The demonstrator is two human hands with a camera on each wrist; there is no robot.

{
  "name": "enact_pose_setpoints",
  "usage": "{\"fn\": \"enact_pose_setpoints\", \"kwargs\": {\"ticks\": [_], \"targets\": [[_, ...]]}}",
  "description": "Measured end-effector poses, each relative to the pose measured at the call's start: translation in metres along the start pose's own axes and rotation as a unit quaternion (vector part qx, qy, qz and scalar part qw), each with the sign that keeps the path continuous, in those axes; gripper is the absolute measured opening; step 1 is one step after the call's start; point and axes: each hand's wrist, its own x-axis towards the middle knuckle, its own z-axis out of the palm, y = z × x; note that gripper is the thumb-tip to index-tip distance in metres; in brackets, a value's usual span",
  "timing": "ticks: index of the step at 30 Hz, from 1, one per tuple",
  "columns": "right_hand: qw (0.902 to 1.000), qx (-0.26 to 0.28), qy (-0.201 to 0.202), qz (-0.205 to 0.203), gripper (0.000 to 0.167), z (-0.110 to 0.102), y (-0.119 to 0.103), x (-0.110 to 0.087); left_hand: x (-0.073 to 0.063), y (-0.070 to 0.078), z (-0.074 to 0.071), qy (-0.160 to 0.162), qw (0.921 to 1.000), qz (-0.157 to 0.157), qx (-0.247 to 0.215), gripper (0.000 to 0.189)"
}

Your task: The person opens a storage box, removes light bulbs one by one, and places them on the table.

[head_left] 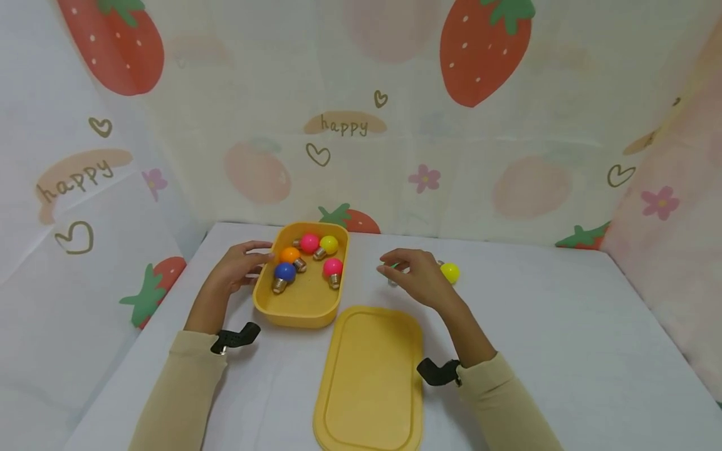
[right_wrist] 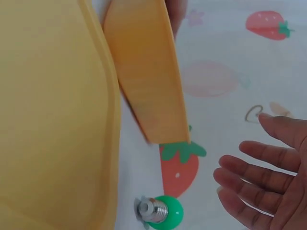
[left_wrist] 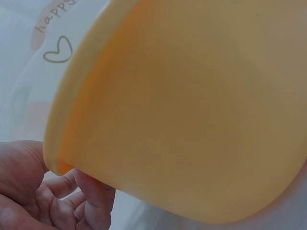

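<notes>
My left hand (head_left: 237,266) rests against the left wall of a yellow plastic box (head_left: 299,307). Its fingertips touch the wall just under the rim in the left wrist view. Inside the box lie several toy light bulbs: an orange bulb (head_left: 290,255), a blue bulb (head_left: 284,272), a yellow bulb (head_left: 329,244), a pink bulb (head_left: 309,243) and another pink bulb (head_left: 333,268). My right hand (head_left: 420,275) hovers above the table with nothing in its fingers. Close to it is a green bulb (right_wrist: 169,212), mostly hidden by the hand in the head view.
A yellow bulb (head_left: 449,272) lies just beyond my right wrist. The flat yellow lid (head_left: 369,376) lies on the white table (head_left: 575,351), in front of the box and between my forearms. Strawberry-printed cloth (head_left: 479,169) stands as walls behind and at both sides.
</notes>
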Motion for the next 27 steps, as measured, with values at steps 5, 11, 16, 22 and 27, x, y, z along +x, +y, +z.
{"fn": "enact_pose_setpoints", "kwargs": {"ticks": [5, 11, 16, 22, 27], "targets": [[0.9999, 0.004, -0.012, 0.001, 0.029, 0.006, -0.010, 0.004, 0.000, -0.001, -0.001, -0.005, 1.0000, 0.001, 0.001, 0.063], [0.9994, 0.004, -0.033, -0.006, 0.029, 0.014, -0.022, 0.011, 0.001, -0.001, -0.001, -0.003, 1.0000, -0.004, 0.003, 0.063], [0.9987, -0.008, -0.051, -0.005, 0.029, 0.020, -0.029, 0.019, 0.000, -0.001, 0.001, -0.001, 1.0000, -0.007, -0.001, 0.063], [0.9979, -0.003, -0.059, -0.024, 0.029, 0.028, -0.035, 0.028, -0.001, 0.001, 0.001, 0.000, 1.0000, -0.002, -0.004, 0.062], [0.9971, -0.009, -0.067, -0.034, 0.028, 0.036, -0.041, 0.038, 0.000, 0.000, 0.000, -0.002, 1.0000, -0.002, -0.003, 0.063]]}}
